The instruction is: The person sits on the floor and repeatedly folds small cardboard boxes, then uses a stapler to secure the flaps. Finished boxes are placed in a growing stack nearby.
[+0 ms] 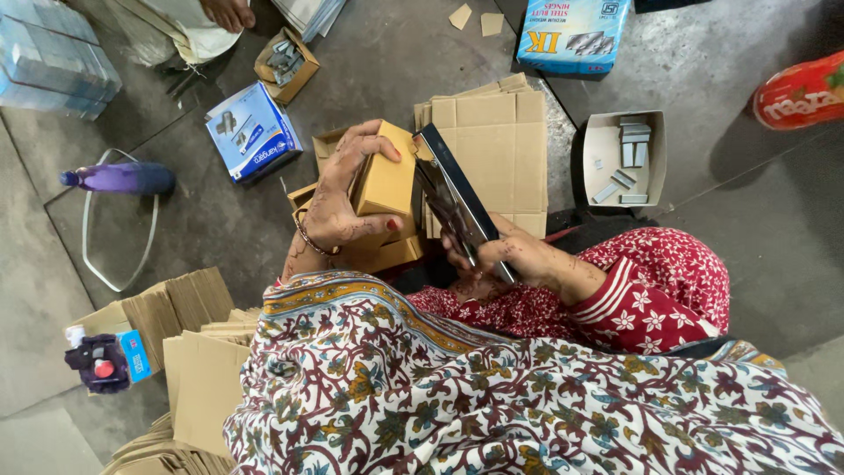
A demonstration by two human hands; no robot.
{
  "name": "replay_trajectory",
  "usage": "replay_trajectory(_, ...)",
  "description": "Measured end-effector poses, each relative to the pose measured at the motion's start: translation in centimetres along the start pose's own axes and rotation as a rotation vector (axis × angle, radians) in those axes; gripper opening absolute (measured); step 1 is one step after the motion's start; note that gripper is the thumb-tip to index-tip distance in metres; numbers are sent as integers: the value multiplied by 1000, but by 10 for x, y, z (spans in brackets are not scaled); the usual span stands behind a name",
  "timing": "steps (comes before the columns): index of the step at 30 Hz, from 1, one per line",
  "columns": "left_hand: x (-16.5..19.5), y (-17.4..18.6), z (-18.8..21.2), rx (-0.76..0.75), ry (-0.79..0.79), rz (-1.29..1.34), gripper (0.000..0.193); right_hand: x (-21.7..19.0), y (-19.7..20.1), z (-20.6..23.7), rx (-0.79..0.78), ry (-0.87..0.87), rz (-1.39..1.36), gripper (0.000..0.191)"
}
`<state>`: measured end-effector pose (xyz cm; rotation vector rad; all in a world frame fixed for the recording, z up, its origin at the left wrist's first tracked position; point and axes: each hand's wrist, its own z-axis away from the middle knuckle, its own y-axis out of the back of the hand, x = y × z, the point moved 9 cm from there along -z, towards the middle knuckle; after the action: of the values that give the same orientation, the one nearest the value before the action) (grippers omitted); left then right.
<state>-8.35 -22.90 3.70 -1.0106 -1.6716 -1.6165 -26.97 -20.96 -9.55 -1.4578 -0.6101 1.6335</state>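
Note:
My left hand (pixel 338 198) grips a small brown cardboard box (pixel 385 176) from above, fingers spread over its top and side. My right hand (pixel 505 255) holds a long dark metal stapler (pixel 453 200), its head pressed against the box's right edge. The box sits over other brown cardboard pieces (pixel 387 253) in my lap. A stack of flat cardboard blanks (pixel 501 141) lies on the floor just beyond the stapler.
An open grey tray of metal hinges (pixel 626 158) lies right of the blanks. A blue carton (pixel 571 33), a blue-white small box (pixel 252 132), a purple bottle (pixel 119 179) and folded cardboard stacks (pixel 189 352) surround me. Another person's foot (pixel 229 12) shows at top.

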Motion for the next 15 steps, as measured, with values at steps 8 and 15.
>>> replay_trajectory(8, -7, 1, 1, -75, -1, -15, 79, 25, 3, -5, 72, -39, 55, 40)
replay_trajectory(15, -27, 2, 5, -102, 70, -2, 79, -9, -46, 1, -289, -84, 292, 80)
